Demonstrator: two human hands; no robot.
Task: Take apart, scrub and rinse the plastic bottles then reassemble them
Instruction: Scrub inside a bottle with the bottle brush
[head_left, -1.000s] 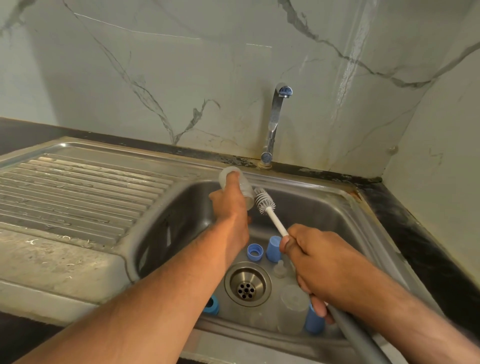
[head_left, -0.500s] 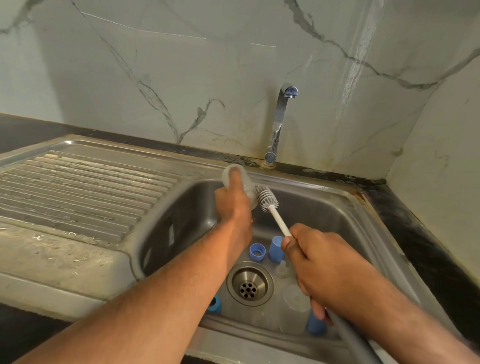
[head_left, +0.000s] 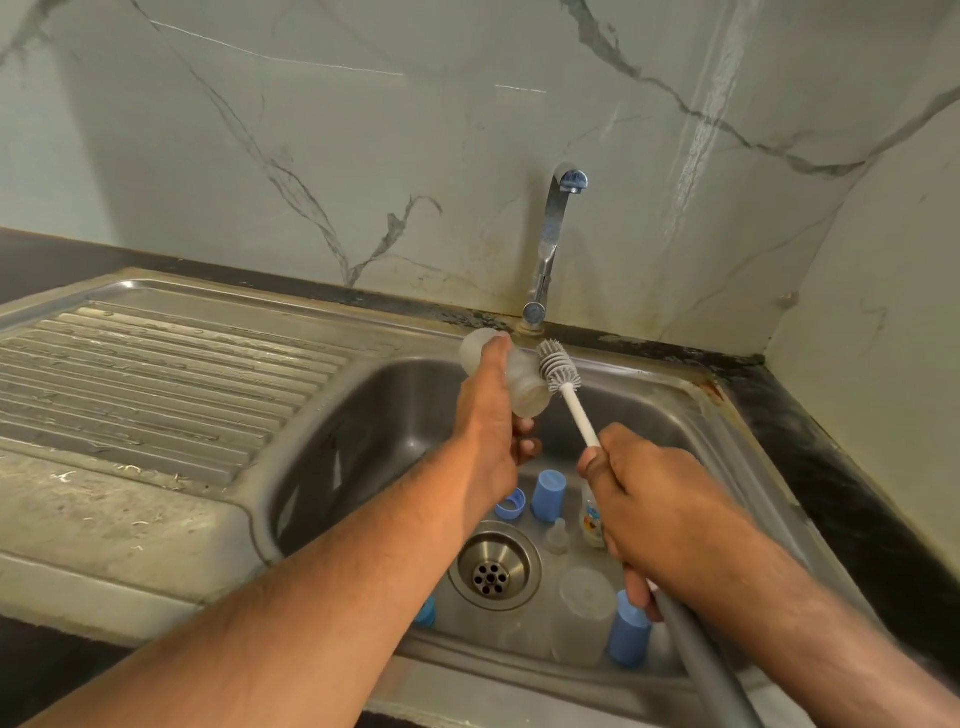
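Bottle lies tilted, mouth pointing down-right toward brush.

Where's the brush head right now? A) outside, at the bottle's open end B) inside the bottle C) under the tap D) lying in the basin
A: the grey brush head sits beside the mouth of the clear bottle held by the left hand, with all its bristles visible, while the right hand grips the handle above the sink.

Left hand grips bottle; right hand holds brush beside it.
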